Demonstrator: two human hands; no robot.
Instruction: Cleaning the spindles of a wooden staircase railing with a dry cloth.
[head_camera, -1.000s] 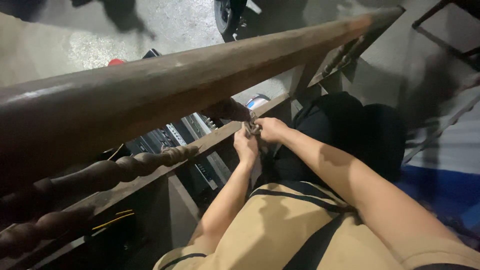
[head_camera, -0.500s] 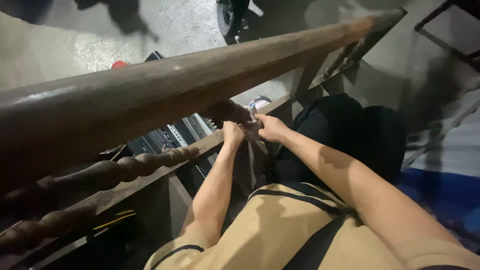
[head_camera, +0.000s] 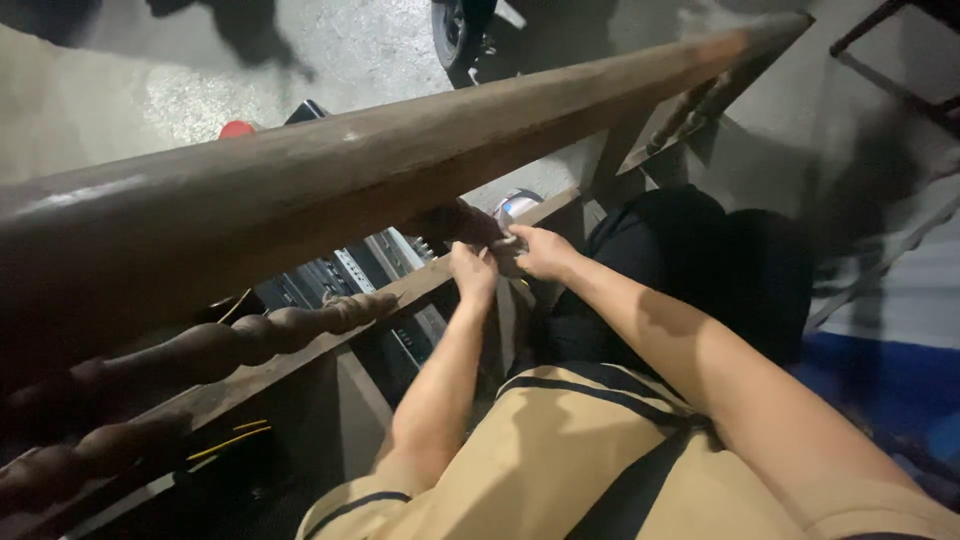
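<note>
Both grips pinch a small grey cloth (head_camera: 508, 255) between left hand (head_camera: 472, 272) and right hand (head_camera: 542, 252), pressing it against the turned spindle (head_camera: 455, 222) under the wooden handrail (head_camera: 400, 150).

Both hands (head_camera: 510, 260) meet below the handrail (head_camera: 400, 150), right of the spindle (head_camera: 250, 335).

Left hand (head_camera: 472, 272): your forearm runs up from about 6 o'clock toward the centre of view, bare to the short sleeve, wrist straight, fingers curled and pinched together at the tip. Right hand (head_camera: 542, 252): your forearm enters from 4 o'clock, longer in view, wrist slightly bent, back of hand up, fingers closed and pointing toward 10 o'clock. Both hands: fingertips meeting, just beside each other, slightly above centre. What they pinch is too small to tell.
</note>
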